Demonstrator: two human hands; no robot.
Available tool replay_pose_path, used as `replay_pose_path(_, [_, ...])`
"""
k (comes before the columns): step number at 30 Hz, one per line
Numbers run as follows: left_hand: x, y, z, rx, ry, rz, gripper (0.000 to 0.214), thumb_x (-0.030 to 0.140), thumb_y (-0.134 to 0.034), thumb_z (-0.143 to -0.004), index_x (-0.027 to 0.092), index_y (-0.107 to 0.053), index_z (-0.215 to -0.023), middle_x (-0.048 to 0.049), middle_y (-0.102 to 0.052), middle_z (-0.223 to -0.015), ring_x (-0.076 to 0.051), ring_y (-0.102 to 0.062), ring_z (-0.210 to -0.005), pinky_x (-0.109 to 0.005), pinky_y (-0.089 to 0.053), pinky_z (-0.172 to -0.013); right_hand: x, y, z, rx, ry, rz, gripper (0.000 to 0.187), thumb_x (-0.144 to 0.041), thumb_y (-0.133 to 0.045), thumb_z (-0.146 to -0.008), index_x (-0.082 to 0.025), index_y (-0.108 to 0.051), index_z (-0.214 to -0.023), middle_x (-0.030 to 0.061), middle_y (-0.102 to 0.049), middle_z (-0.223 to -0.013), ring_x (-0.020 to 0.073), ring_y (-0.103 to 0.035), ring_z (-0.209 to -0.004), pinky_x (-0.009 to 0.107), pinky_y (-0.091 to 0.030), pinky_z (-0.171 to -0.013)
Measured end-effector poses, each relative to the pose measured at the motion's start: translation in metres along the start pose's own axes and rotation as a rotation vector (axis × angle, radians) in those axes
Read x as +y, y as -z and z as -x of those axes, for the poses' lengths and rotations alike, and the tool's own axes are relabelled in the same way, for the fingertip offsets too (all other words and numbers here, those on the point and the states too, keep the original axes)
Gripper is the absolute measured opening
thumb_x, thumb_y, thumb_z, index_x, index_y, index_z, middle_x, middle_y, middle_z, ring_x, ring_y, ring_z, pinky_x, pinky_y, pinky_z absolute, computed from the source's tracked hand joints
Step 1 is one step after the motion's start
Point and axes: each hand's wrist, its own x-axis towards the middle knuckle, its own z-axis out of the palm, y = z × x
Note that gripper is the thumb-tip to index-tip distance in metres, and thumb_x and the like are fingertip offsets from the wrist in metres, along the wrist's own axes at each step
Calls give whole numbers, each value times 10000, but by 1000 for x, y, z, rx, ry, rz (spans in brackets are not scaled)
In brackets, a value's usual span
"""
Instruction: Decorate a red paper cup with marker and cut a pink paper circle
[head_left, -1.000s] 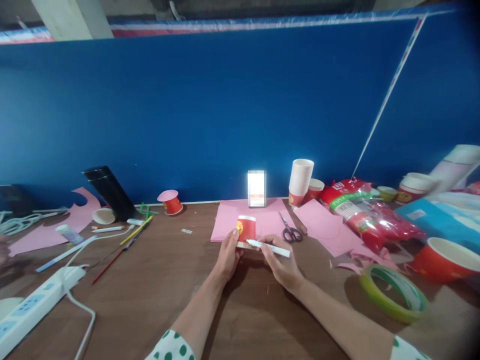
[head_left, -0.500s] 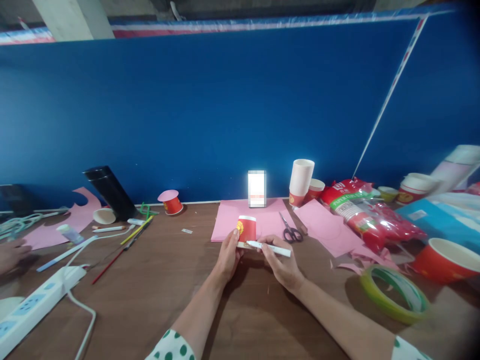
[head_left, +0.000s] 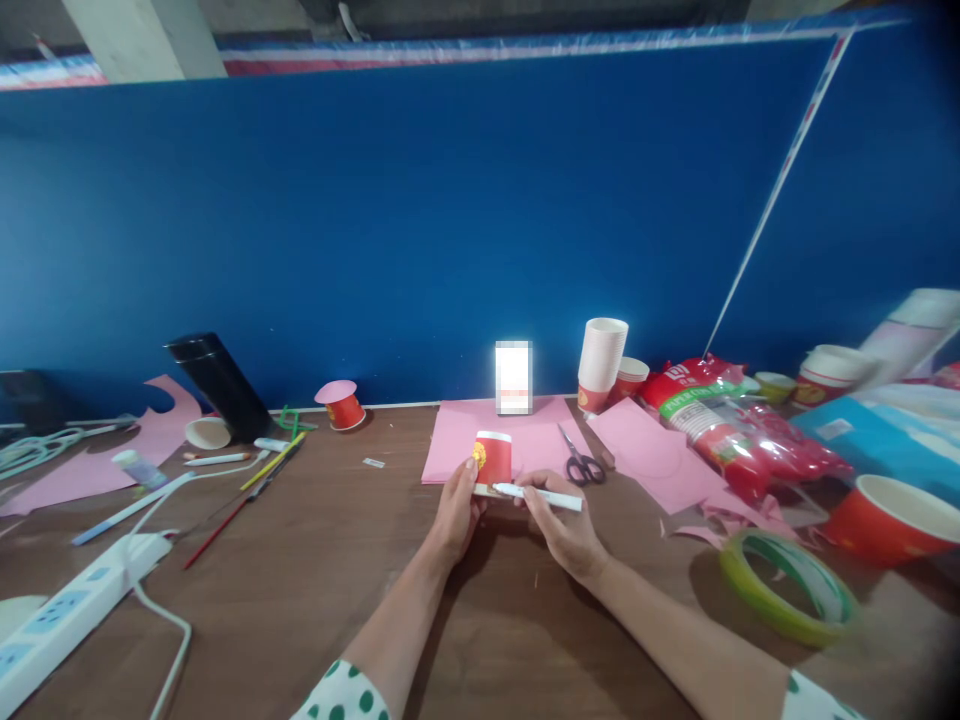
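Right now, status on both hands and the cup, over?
Left hand grips red paper cup. Right hand holds white pen, tip at cup's base. Scissors close beyond right hand, not touching.

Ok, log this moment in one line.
left hand: holds red cup | right hand: holds white pen | pen tip at cup's lower edge
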Motion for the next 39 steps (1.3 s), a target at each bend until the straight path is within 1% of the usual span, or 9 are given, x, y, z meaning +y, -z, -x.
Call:
replay_pose_path(4, [0,0,0,21,-1,4,255,417,-573,-821,165,-596,-842,-22,-630,-749,-158,-608,-748,-293,-468,-740,0,0,1,-26,13,-13,182,-325,-541,-851,-169,-623,-802,10,-613,-658,128,-539,-565,230,-445,-552])
replay_pose_path(8, [0,0,0,14,3,-8,291,443,-585,-803,157,-602,-859,-32,-635,-754,-171,-613,-757,-304,-466,-747,1,0,0,-5,3,-17,184,-335,-545,-846,-172,-619,-806,18,-627,-674,137,-559,-587,234,-454,-560])
replay_pose_path(14, [-3,2,0,30,-6,-17,261,428,-580,-815,169,-601,-844,-10,-624,-728,-132,-581,-668,-256,-443,-661,1,0,0,-24,6,-12,185,-332,-542,-845,-173,-624,-799,13,-617,-647,129,-539,-552,234,-454,-539])
replay_pose_path(19, [-2,2,0,17,7,-15,310,454,-571,-814,153,-609,-882,-41,-648,-794,-166,-611,-777,-277,-457,-722,5,0,0,14,6,-8,198,-351,-534,-862,-176,-611,-810,21,-619,-681,144,-564,-612,238,-461,-567])
replay_pose_path(24, [-2,2,0,18,14,-10,349,454,-576,-813,137,-619,-951,-76,-668,-857,-204,-625,-858,-306,-469,-758,5,-1,0,57,8,-21,200,-360,-534,-872,-176,-610,-850,21,-622,-703,143,-569,-625,234,-466,-575])
replay_pose_path(34, [-1,0,1,16,11,-15,377,472,-585,-798,134,-627,-961,-76,-676,-866,-215,-631,-871,-322,-473,-778,4,0,-1,68,46,-1,197,-352,-544,-867,-170,-615,-847,37,-651,-737,155,-596,-653,251,-494,-604])
replay_pose_path(39, [-2,0,0,-7,-1,-7,329,448,-565,-823,144,-623,-934,-67,-676,-874,-204,-632,-868,-318,-468,-793,5,-1,-1,62,30,-2,201,-360,-537,-871,-176,-615,-846,29,-640,-714,153,-587,-637,244,-484,-586])
